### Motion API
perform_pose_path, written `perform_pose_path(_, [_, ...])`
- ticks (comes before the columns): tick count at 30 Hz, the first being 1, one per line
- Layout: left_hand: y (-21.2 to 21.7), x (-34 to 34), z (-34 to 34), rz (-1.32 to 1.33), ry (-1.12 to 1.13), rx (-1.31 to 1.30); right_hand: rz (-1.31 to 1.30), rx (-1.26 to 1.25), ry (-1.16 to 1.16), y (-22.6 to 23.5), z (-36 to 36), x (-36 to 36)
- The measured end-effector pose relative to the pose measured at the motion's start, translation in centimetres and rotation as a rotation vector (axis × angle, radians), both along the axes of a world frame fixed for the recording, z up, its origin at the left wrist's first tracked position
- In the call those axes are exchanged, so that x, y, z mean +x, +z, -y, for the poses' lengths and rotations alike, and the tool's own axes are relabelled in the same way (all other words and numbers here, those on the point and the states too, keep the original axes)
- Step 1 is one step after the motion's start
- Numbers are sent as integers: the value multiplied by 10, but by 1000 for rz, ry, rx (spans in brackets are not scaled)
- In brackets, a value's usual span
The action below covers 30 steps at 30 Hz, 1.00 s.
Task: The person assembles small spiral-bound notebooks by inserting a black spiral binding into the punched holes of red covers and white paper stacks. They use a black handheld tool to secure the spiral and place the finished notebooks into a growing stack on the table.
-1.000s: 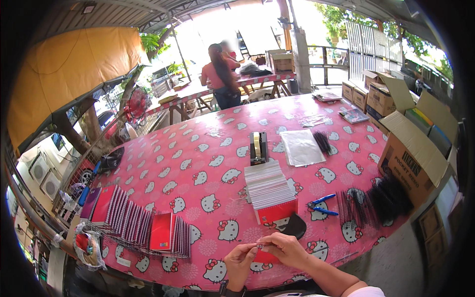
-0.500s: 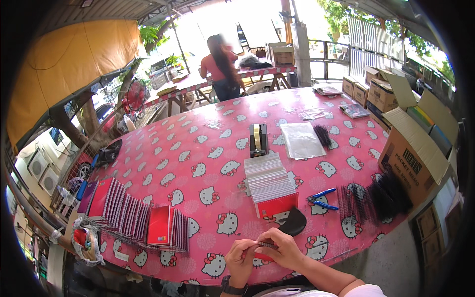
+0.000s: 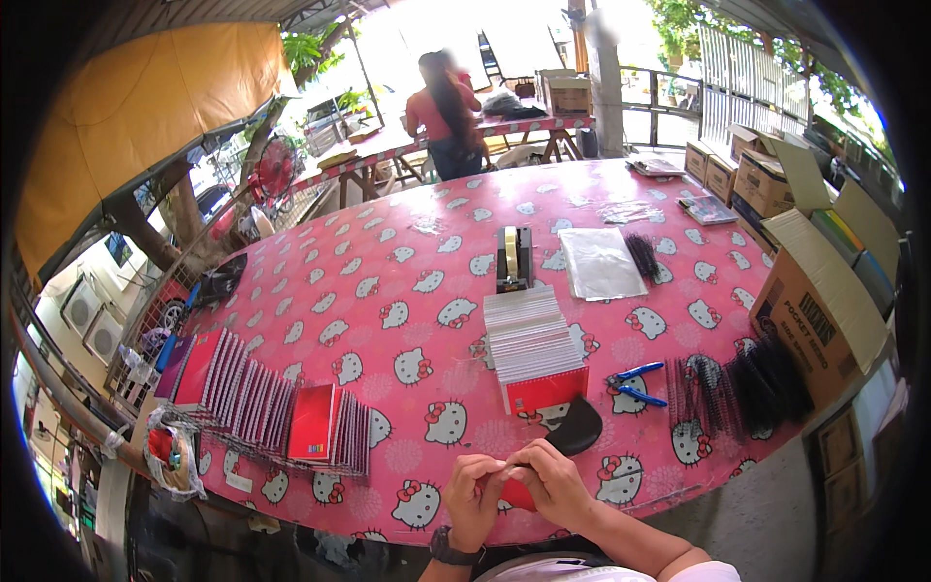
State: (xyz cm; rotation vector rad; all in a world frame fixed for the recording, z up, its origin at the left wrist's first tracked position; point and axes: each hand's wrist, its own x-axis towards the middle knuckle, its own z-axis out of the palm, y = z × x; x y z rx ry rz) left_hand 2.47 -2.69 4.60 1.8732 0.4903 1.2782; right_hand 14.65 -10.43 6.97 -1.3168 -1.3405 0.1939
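Close to the table's near edge, my left hand [image 3: 470,500] and my right hand [image 3: 551,487] meet, fingertips pinched together. Between them they grip a small red notebook [image 3: 517,493], mostly hidden by my fingers; its binding edge cannot be made out. Just beyond lies a black rounded flat piece [image 3: 575,427]. Behind that, a leaning row of notebooks [image 3: 533,335] shows white page edges and a red front cover. Blue-handled pliers [image 3: 637,385] rest to the right, next to a pile of black spiral coils [image 3: 771,388]. Spiral-bound red notebooks [image 3: 262,388] line the left side.
A tape dispenser [image 3: 513,257] stands beyond the notebook row, beside clear plastic sleeves [image 3: 598,264]. An open cardboard box [image 3: 810,301] is at the right edge. A bag of small items [image 3: 173,456] hangs at the left corner. Another person [image 3: 448,116] stands by a far table.
The view has tilted and shifted slightly. My fingers have moved closer together along the notebook's top edge, covering the dark coil seen there before. The other person has turned slightly.
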Motion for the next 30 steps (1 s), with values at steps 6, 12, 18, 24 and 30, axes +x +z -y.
perform_pose_path(6, [10, -6, 3, -199, 92, 7, 78, -81, 36, -3, -1, 5])
perform_pose_path(12, [21, -33, -45, -78, 353, -12, -147, -95, -263, -4, 19, 32])
perform_pose_path(18, [97, -125, -148, -289, 721, 197, -281, -319, -215, -48, 62, 76])
perform_pose_path(24, [75, -123, -249, -756, 435, 619, -316, -328, -238, -46, 62, 64])
perform_pose_path(30, [41, -125, -266, -971, 297, 248, -235, -368, -194, -45, 56, 60])
